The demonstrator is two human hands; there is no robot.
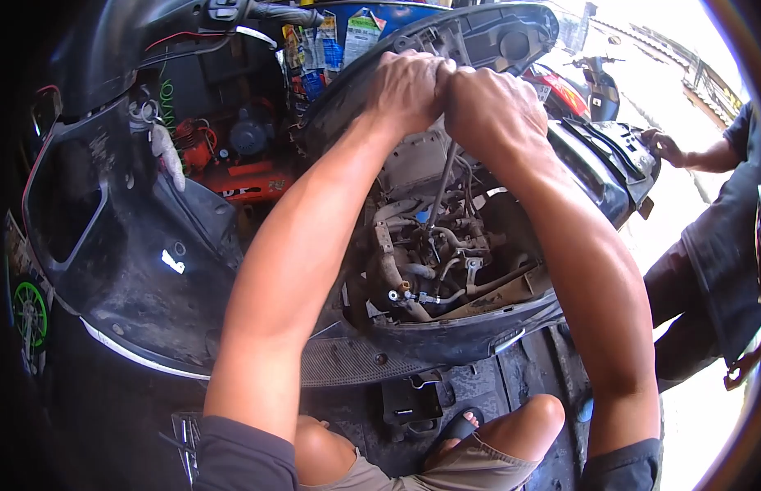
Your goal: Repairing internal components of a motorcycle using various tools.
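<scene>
My left hand [406, 88] and my right hand [496, 106] are closed side by side above the open engine bay of a dark scooter. Between them a long-shafted tool [444, 182] slants down, its metal shaft reaching in among the hoses. My fingers cover its handle, so the handle's shape cannot be made out. Below lies the dusty engine [429, 254], with hoses, brackets and a small blue part [422, 217]. A small valve-like metal fitting [413, 297] sits at the bay's near side. The raised seat [478, 37] stands behind my hands.
A person's hand [665, 149] touches the scooter's rear panel [614, 155] at the right. The front leg shield [126, 196] is at the left, before a red air compressor [245, 173]. Under the footboard [347, 364] lies a black tray [410, 403]. Other scooters [597, 86] stand behind.
</scene>
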